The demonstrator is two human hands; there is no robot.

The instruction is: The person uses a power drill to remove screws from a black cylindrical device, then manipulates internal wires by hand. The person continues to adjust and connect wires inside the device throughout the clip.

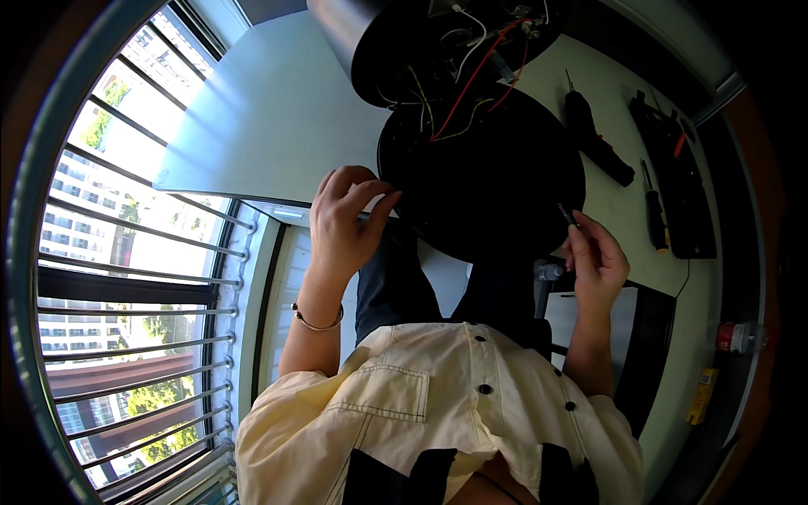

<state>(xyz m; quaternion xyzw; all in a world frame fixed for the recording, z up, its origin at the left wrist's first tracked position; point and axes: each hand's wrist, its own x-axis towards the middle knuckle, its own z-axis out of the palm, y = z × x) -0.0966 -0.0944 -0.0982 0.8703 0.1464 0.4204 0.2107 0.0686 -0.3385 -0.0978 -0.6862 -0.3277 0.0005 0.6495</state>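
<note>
A wide black round base (pixel 488 181) overhangs the near table edge above my lap. Thin red, yellow and white wires (pixel 454 109) join it to the open underside of a dark, round-bodied appliance (pixel 345 34) tipped on its side. My left hand (pixel 349 223) is at the base's left rim, with curled thumb and fingers closed at the edge; the exact contact is hard to see against the black. At the right rim, my right hand (pixel 598 257) pinches a small, slim dark piece (pixel 568 216) between thumb and fingers; its kind is unclear.
On the table's right lie a black power screwdriver (pixel 593 139), a hand screwdriver (pixel 653 210) with a black and yellow handle, and a black tool case (pixel 682 181). Farther right are a plastic bottle (pixel 739 337) and a yellow box (pixel 702 396). A barred window (pixel 135 252) is at left.
</note>
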